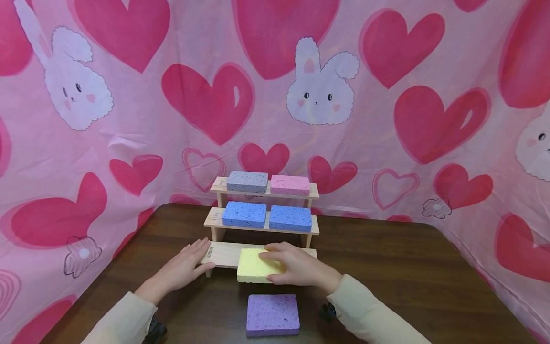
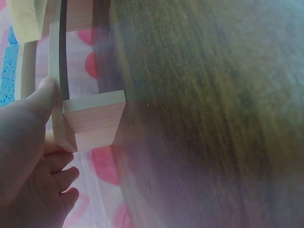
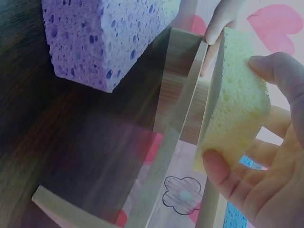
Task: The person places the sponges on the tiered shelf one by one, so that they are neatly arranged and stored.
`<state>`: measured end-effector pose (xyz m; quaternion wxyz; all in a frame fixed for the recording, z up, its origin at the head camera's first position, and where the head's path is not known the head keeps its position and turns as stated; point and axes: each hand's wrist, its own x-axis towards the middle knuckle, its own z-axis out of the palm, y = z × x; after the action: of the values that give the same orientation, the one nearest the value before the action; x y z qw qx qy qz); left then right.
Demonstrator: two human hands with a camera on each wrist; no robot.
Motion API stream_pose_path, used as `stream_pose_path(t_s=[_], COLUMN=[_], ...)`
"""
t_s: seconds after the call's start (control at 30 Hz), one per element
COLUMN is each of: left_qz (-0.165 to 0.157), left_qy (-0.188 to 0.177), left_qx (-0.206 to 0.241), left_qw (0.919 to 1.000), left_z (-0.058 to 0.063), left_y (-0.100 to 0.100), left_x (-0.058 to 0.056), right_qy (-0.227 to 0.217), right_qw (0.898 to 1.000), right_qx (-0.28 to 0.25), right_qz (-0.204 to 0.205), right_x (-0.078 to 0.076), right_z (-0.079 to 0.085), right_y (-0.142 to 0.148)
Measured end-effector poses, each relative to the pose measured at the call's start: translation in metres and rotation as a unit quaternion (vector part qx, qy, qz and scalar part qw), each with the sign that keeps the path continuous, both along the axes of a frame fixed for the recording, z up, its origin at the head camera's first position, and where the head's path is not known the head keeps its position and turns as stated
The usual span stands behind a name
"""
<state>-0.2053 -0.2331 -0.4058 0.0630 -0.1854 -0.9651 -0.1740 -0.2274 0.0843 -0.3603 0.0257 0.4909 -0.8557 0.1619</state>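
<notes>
A yellow sponge [image 1: 253, 263] is pinched in my right hand [image 1: 298, 265], with the thumb at its near edge and the fingers across its top and far side. It is close over the bottom tier of a three-tier wooden rack [image 1: 223, 253], slightly overhanging the front edge in the head view. My left hand [image 1: 180, 267] holds the left end of that tier, the thumb [image 2: 45, 92] against the front edge and the fingers around the end. A purple sponge [image 1: 272, 313] lies flat on the table in front of the rack.
Two blue sponges [image 1: 245, 214] sit side by side on the middle tier. Up on the top tier are a grey-blue sponge [image 1: 247, 181] and a pink sponge [image 1: 290, 185]. Behind the brown table [image 1: 386, 267] hangs a pink cloth [image 1: 275, 129] with hearts and bunnies.
</notes>
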Motion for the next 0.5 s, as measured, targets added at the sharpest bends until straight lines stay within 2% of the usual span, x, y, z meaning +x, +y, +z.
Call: stream_pose_path(t_s=[0.23,0.5], left_qz=[-0.006,-0.008], left_qy=[0.012,0.013], left_qx=[-0.001,-0.001], left_qw=[0.9999,0.9999], left_z=[0.000,0.001], left_y=[-0.001,0.000], left_x=[0.000,0.000], right_qy=[0.016,0.013], right_qw=[1.000,1.000], right_qx=[-0.002,0.002], right_qz=[0.005,-0.008], right_x=[-0.004,-0.006], right_z=[-0.003,-0.007], right_y=[-0.012,-0.025])
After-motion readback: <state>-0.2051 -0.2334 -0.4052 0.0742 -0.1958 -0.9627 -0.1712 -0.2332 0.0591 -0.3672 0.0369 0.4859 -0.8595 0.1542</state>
